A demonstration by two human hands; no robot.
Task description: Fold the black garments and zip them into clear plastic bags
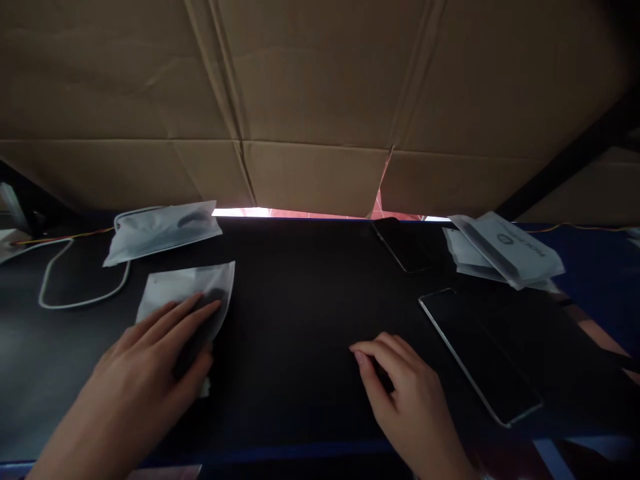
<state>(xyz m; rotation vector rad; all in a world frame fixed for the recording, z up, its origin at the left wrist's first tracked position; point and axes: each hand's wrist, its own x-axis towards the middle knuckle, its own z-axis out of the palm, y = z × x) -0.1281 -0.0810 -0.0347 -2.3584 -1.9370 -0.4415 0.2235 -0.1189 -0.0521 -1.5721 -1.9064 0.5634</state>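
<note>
Here, the left hand (145, 370) rests, fingers apart, on a bag (170, 283); the right hand (410, 390) curls its fingers together, a phone (480, 353) to their right.

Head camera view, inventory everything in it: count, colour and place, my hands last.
Cardboard: one creased expanse, brown, across the back
Dark bars: two, black, back left and back right
Pinkish surface: one strip, pink, in the gap below the cardboard
Tabletop: one, black with blue edges, beneath the items
Pouches: two, translucent white, left, one behind the other
Cable: one, white, looped at left
Thin wires: count unclear, red and yellow, far left
Packets: several overlapping, whitish, back right
Phones: two, black-faced, right
Left hand: one, bare, on the nearer pouch
Right hand: one, bare, fingers curled, left of the nearer phone
</note>
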